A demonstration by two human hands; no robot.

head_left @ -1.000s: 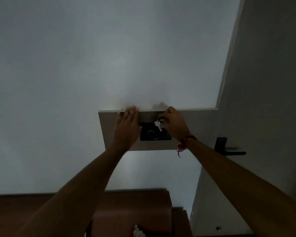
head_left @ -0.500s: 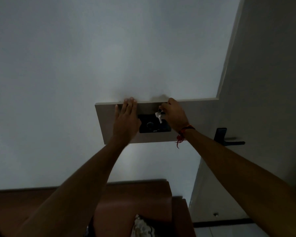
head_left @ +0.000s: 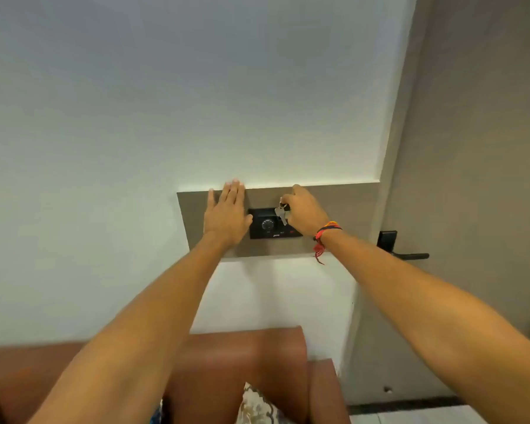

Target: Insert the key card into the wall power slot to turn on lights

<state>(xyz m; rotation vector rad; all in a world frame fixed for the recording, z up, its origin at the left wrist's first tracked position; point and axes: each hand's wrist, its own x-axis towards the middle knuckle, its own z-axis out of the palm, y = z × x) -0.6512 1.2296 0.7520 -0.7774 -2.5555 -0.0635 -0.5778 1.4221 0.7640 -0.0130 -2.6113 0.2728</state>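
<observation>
Both our hands are up on the taupe wall panel [head_left: 343, 206]: the left hand [head_left: 225, 218] lies flat with fingers spread, just beside the black power slot unit [head_left: 272, 224]. Our right hand [head_left: 306, 211] pinches the key card at the unit's top edge, card itself hidden, metal keys [head_left: 281, 214] dangling over the dial.

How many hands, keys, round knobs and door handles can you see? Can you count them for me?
Hands: 2, the left hand flat on the panel and the right hand at the black switch plate
Keys: 1, the silver key
Round knobs: 1, the knob
Door handles: 1, the black door handle
Total: 5
</observation>
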